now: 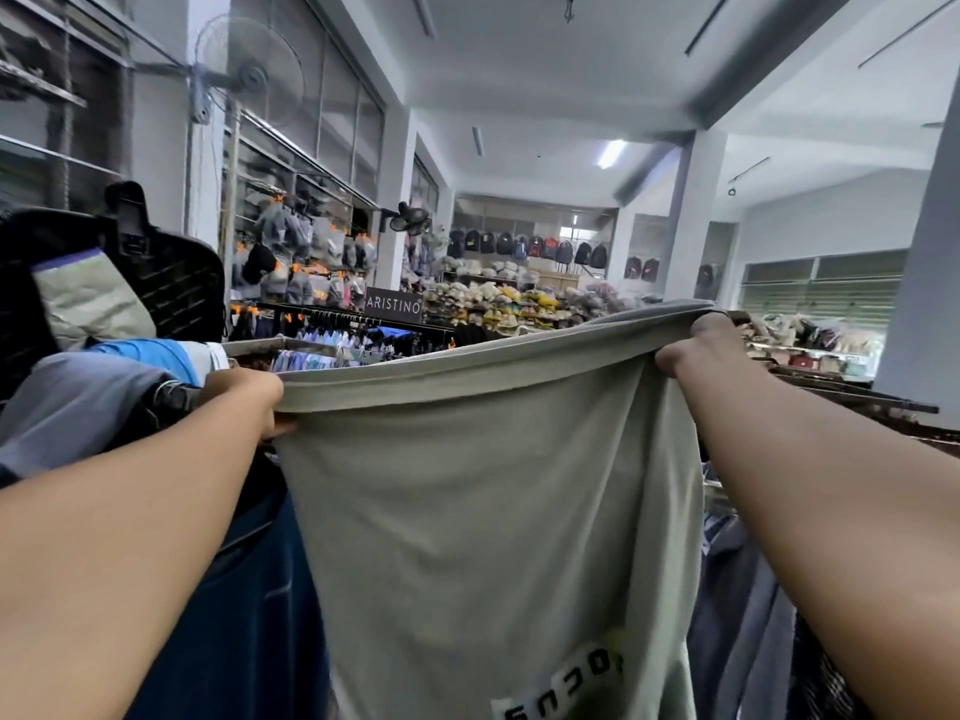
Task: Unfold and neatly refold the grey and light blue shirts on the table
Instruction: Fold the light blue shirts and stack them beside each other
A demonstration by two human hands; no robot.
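I held the grey shirt (483, 511) up off the table, left hand (249, 402) and right hand (701, 350) each pinched shut on a hem corner, print upside-down; best kept taut and level before laying it flat.

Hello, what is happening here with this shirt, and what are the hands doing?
A person is holding up a grey shirt in a clothing shop. The left hand and the right hand each grip one end of its top edge, so the cloth hangs spread between them. Printed letters show upside down near the bottom. The shirt is unfolded and in the air, not yet refolded. More clothes, one light blue, are piled at the left.
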